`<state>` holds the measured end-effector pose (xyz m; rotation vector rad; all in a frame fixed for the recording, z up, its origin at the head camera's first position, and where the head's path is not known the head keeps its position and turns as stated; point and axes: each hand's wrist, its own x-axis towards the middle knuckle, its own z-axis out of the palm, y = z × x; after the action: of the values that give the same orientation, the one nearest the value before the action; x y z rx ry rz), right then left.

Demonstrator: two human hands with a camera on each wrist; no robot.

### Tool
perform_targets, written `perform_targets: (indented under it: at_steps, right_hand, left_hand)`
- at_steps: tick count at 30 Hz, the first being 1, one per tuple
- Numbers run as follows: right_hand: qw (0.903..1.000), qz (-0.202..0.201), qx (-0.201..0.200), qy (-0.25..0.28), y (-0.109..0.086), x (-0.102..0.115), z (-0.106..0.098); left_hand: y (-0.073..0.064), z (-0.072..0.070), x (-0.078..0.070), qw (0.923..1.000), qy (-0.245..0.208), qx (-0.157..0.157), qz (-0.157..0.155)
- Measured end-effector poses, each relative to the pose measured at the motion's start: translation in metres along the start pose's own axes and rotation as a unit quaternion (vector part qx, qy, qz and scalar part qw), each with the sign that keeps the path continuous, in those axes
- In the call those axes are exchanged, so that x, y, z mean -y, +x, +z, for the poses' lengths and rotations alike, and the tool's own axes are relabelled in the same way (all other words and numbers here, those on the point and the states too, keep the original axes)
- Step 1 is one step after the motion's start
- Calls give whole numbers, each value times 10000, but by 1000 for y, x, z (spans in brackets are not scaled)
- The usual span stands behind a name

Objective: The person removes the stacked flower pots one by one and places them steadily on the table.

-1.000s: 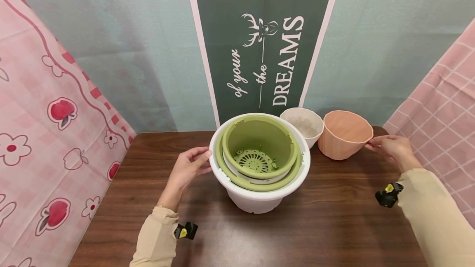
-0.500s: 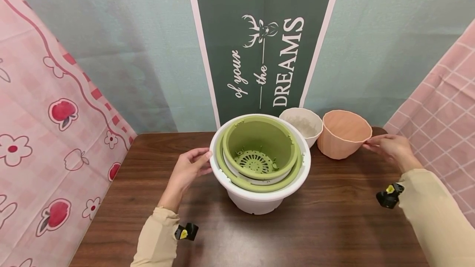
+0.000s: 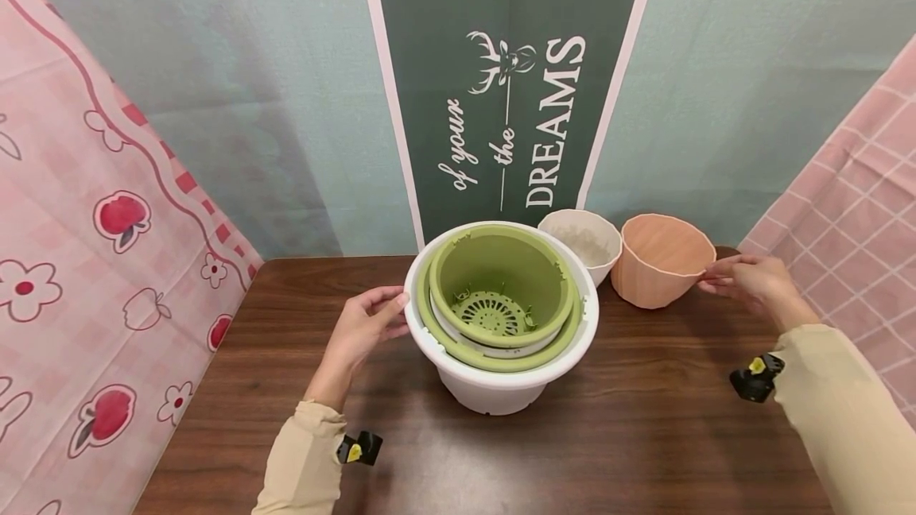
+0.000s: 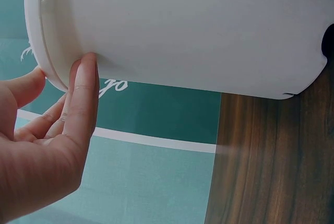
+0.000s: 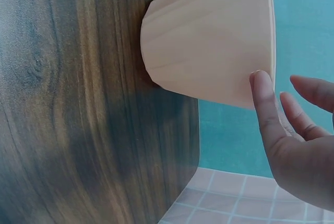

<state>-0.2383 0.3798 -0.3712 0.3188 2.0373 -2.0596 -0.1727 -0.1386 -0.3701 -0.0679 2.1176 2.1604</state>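
Observation:
A large white flowerpot (image 3: 494, 396) stands mid-table with smaller pots nested in it, the innermost a green flowerpot (image 3: 501, 261) with a slotted bottom. At its left side my left hand (image 3: 361, 328) touches the rim with the thumb, while straight fingers (image 4: 83, 98) press the wall beneath. A peach flowerpot (image 3: 654, 284) stands upright at the back right. My right hand (image 3: 758, 288) rests a fingertip on its outer wall near the rim; other fingers are apart from it in the right wrist view. Between the pots sits a white ribbed pot (image 3: 604, 270), partly hidden, with pale contents.
The dark wooden table (image 3: 644, 435) meets a teal and green backdrop cloth (image 3: 300, 141) just behind the pots. Pink cloths, one with apples (image 3: 122, 221) on the left and one checked (image 3: 873, 261) on the right, flank it.
The peach pot has shifted slightly left together with my right hand, and the white ribbed pot a little too. My left hand and the large white pot have hardly moved.

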Motion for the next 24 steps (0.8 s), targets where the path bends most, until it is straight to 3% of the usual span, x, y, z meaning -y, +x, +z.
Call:
perform_targets:
  at_steps: [9, 24]
  right_hand:
    - [9999, -88, -29, 79, -5, 8, 2]
    - [9987, -388, 93, -302, -8, 24, 9]
  left_hand:
    - [-1, 0, 0, 10000, -20, 37, -2]
    - [-2, 0, -3, 10000, 53, 20, -4]
